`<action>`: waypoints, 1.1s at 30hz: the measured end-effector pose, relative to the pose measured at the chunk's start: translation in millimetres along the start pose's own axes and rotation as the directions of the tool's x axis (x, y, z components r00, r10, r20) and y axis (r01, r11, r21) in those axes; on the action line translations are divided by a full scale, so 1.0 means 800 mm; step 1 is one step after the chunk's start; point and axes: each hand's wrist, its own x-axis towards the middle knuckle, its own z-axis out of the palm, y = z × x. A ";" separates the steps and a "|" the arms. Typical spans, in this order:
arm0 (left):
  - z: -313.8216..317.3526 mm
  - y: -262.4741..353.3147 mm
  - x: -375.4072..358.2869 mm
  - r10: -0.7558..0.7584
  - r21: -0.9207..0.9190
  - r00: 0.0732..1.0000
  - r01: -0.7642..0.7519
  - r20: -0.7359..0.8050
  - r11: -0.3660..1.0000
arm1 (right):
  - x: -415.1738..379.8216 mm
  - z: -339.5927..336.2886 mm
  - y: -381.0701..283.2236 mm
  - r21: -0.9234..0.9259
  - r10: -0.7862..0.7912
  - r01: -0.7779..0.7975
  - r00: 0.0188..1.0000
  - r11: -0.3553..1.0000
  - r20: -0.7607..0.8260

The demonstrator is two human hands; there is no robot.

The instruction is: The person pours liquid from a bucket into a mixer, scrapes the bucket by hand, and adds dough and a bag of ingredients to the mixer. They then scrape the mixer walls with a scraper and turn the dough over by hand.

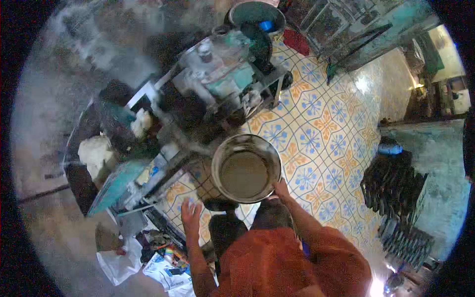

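Round metal pan (245, 173) sits just forward-left of your right hand (281, 190), which is clamped on its near right edge, likely so one hand carries it. Your left hand (191, 215) is open, loosely spread, off the pan, probably free for balance or reaching. Patterned floor (326, 123) beyond your right; pan contents, if any: can't tell.

No text, brand, number or sign can be read. The white plastic bag (166, 273), nearer the wearer than the left fingers (186, 204) and to their left, carries blue print too small and blurred to make out.
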 end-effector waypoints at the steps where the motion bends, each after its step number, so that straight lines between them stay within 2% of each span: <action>1: 0.043 -0.016 0.001 -0.089 -0.131 0.996 0.090 0.013 0.987 | 0.043 -0.034 0.027 -0.085 0.108 -0.124 0.978 0.989 -0.177; 2: 0.060 -0.036 0.002 -0.064 0.126 0.997 0.059 0.037 0.990 | 0.075 -0.049 0.044 -0.152 0.202 -0.271 0.910 0.950 -0.362; 3: 0.072 -0.061 0.002 -0.056 0.374 0.996 0.027 0.066 0.927 | 0.102 -0.067 0.037 -0.138 0.220 -0.283 0.910 0.949 -0.350; 4: 0.067 -0.110 0.010 -0.110 0.367 0.990 0.069 0.093 0.928 | 0.126 -0.082 0.010 0.202 0.324 -0.266 0.875 0.942 -0.360; 5: 0.079 -0.158 0.019 -0.172 0.358 0.978 0.121 0.115 0.926 | 0.156 -0.103 0.006 0.513 0.432 -0.222 0.837 0.829 -0.336; 6: 0.096 -0.156 0.012 -0.188 0.370 0.976 0.136 0.108 0.919 | 0.215 -0.111 0.083 0.531 0.334 -0.069 0.842 0.845 -0.423; 7: 0.117 -0.143 -0.009 -0.246 0.525 0.965 0.164 0.090 0.835 | 0.235 -0.146 0.058 0.692 0.356 -0.177 0.926 0.699 -0.123; 8: 0.138 -0.138 -0.018 -0.302 0.663 0.951 0.186 0.064 0.726 | 0.276 -0.154 0.077 0.669 0.300 -0.031 0.909 0.743 -0.290; 9: 0.117 -0.189 -0.028 -0.327 0.606 0.939 0.202 0.102 0.769 | 0.295 -0.165 0.062 0.731 0.438 -0.047 0.826 0.681 -0.355; 10: 0.095 -0.241 -0.038 -0.352 0.546 0.925 0.225 0.140 0.807 | 0.314 -0.187 0.048 0.802 0.412 -0.072 0.883 0.593 -0.225; 11: 0.075 -0.291 -0.048 -0.376 0.484 0.909 0.252 0.178 0.838 | 0.327 -0.192 0.011 0.805 0.432 0.035 0.830 0.593 -0.354; 12: 0.163 -0.149 -0.021 -0.347 0.801 0.906 0.017 0.241 0.599 | 0.372 -0.213 0.071 0.841 0.350 0.019 0.904 0.541 -0.245; 13: 0.176 -0.139 -0.019 -0.364 0.810 0.901 0.026 0.235 0.586 | 0.375 -0.225 0.047 0.862 0.377 0.000 0.900 0.507 -0.221; 14: 0.186 -0.135 -0.018 -0.362 0.782 0.906 0.061 0.218 0.621 | 0.404 -0.235 0.071 0.918 0.411 0.008 0.893 0.396 -0.185; 15: 0.195 -0.131 -0.020 -0.362 0.750 0.911 0.096 0.199 0.654 | 0.426 -0.244 0.096 0.924 0.268 0.038 0.952 0.380 -0.150; 16: 0.204 -0.126 -0.025 -0.489 0.724 0.872 0.323 0.023 0.610 | 0.435 -0.252 0.101 0.934 0.276 -0.036 0.959 0.356 -0.068; 17: 0.196 -0.132 -0.028 -0.497 0.733 0.867 0.326 0.020 0.597 | 0.437 -0.260 0.096 0.938 0.278 -0.106 0.960 0.330 0.010; 18: 0.181 -0.151 -0.030 -0.481 0.672 0.873 0.308 0.082 0.674 | 0.434 -0.262 0.089 0.940 0.286 -0.105 0.958 0.324 0.008; 19: 0.162 -0.176 -0.033 -0.456 0.599 0.878 0.288 0.145 0.747 | 0.430 -0.258 0.071 0.883 0.309 -0.191 0.950 0.428 0.055; 20: 0.141 -0.216 -0.034 -0.487 0.610 0.870 0.347 0.073 0.713 | 0.426 -0.255 0.056 0.807 0.331 -0.271 0.938 0.524 0.100; 21: 0.154 -0.194 -0.030 -0.482 0.609 0.873 0.343 0.075 0.716 | 0.424 -0.250 0.047 0.808 0.326 -0.267 0.940 0.525 0.099; 23: 0.203 -0.108 -0.013 -0.400 0.671 0.913 0.246 0.082 0.700 | 0.424 -0.234 0.035 0.705 0.426 -0.391 0.894 0.592 0.139; 24: 0.185 -0.124 -0.014 -0.392 0.668 0.917 0.243 0.080 0.703 | 0.420 -0.225 0.033 0.644 0.432 -0.427 0.887 0.635 0.162; 25: 0.157 -0.160 -0.011 -0.400 0.566 0.914 0.294 0.070 0.770 | 0.405 -0.217 0.017 0.642 0.422 -0.421 0.891 0.640 0.164; 26: 0.152 -0.159 -0.010 -0.410 0.452 0.910 0.340 0.063 0.825 | 0.384 -0.204 -0.003 0.451 0.297 -0.315 0.948 0.835 0.114; 27: 0.144 -0.156 -0.016 -0.402 0.442 0.913 0.336 0.062 0.832 | 0.363 -0.187 -0.024 0.226 0.153 -0.171 0.984 0.959 0.096; 28: 0.164 -0.113 -0.012 -0.374 0.555 0.926 0.282 0.056 0.783 | 0.352 -0.163 -0.026 0.198 0.017 -0.021 1.000 0.980 0.026; 29: 0.179 -0.076 -0.008 -0.342 0.656 0.938 0.227 0.051 0.720 | 0.366 -0.142 0.012 -0.021 -0.222 0.224 0.972 0.974 0.077; 30: 0.178 -0.057 -0.009 -0.375 0.632 0.927 0.292 -0.003 0.717 | 0.360 -0.119 0.018 -0.012 -0.277 0.279 0.958 0.960 0.075; 31: 0.169 -0.050 -0.009 -0.367 0.618 0.930 0.293 -0.008 0.729 | 0.350 -0.091 0.010 -0.003 -0.331 0.332 0.941 0.943 0.076; 33: 0.138 -0.042 -0.015 -0.409 0.589 0.908 0.379 -0.088 0.714 | 0.268 -0.059 -0.121 0.020 -0.365 0.366 0.921 0.930 0.138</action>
